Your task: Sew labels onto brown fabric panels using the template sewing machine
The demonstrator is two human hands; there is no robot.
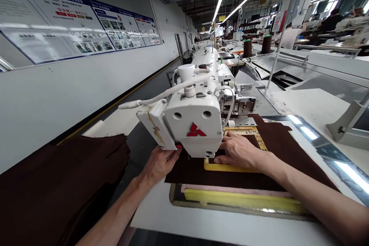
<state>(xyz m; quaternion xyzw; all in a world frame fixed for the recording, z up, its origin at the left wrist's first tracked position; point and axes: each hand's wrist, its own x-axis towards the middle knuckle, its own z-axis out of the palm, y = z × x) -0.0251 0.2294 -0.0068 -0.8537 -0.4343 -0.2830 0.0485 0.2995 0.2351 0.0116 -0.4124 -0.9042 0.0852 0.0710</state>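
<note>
A white sewing machine head (193, 119) with a red three-diamond mark stands in the centre. Under it lies dark brown fabric (187, 173), and on the fabric rests a yellow-edged template frame (230, 167). My right hand (238, 150) lies on the fabric inside the frame, right of the machine head, its fingers partly hidden behind the head. My left hand (161, 163) is at the left edge of the fabric, below the machine's side box (155, 125); its fingertips are hidden by the box, so its grip does not show.
A pile of dark brown fabric (57, 184) lies at the left. Yellow tape (230, 198) runs along the front of the work plate. Two brown thread cones (247, 49) and a metal pole (278, 50) stand behind. People (331, 21) sit far back right.
</note>
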